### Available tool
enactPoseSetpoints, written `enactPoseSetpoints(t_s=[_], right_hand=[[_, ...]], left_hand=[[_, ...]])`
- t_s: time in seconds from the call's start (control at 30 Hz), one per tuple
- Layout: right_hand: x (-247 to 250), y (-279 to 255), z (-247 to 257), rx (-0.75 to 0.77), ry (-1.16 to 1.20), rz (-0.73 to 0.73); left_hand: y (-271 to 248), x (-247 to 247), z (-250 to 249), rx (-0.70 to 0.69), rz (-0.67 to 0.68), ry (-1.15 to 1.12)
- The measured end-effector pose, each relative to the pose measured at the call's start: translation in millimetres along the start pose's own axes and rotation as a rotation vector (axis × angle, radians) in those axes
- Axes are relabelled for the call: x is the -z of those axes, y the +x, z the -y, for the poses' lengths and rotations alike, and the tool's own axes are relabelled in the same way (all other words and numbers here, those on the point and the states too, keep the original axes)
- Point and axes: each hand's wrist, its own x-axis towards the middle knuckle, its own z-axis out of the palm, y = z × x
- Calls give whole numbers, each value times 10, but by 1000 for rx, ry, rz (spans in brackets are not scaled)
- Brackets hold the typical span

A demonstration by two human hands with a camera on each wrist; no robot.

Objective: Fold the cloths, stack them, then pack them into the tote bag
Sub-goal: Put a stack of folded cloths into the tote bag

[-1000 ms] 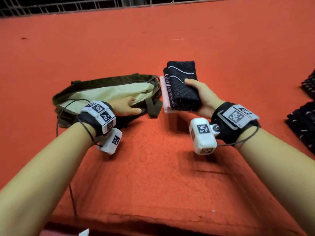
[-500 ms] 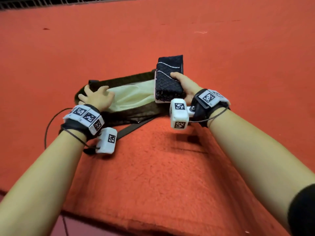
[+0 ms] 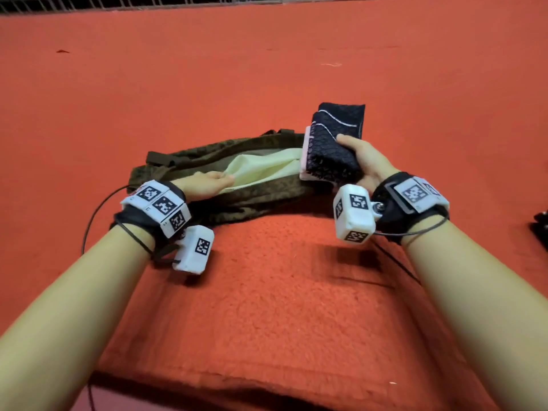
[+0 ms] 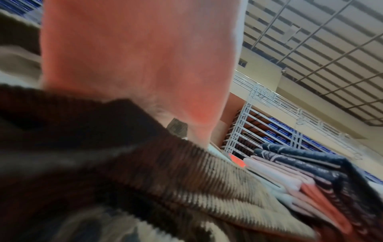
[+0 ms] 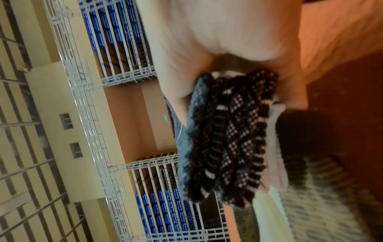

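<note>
An olive patterned tote bag (image 3: 237, 200) with a pale yellow lining (image 3: 261, 170) lies on its side on the red carpet, mouth toward me. My left hand (image 3: 207, 182) holds the near edge of the mouth, fingers tucked into the lining; the left wrist view shows the bag rim (image 4: 186, 163) under the palm. My right hand (image 3: 360, 161) grips a stack of folded cloths (image 3: 332, 143), dark patterned ones on top and a pink one beneath, held at the bag's right end. The right wrist view shows the cloth stack (image 5: 223, 139) pinched between thumb and fingers.
Red carpet (image 3: 267, 307) covers the whole surface, with a raised step in front of me. More dark cloths (image 3: 541, 229) lie at the right edge. A white railing (image 3: 178, 1) runs along the far side. A thin black cable (image 3: 95, 215) loops left of my left wrist.
My left hand has moved from the bag's far rim to the near edge of the mouth and spread it wider. My right hand and the stack stay at the bag's right end.
</note>
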Motion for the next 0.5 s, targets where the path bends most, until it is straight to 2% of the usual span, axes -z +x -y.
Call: enactPoseSetpoints(t_s=[0.2, 0.37, 0.43, 0.5], right_hand=[[443, -524, 198, 75, -76, -150], [828, -795, 304, 98, -174, -298], [910, -849, 317, 108, -229, -352], [921, -885, 327, 129, -298, -401]], left_hand=[[-205, -338, -705, -157, 139, -61], [-260, -568, -1099, -250, 202, 55], [-302, -619, -1184, -273, 87, 189], [-416, -604, -1209, -362, -109, 219]])
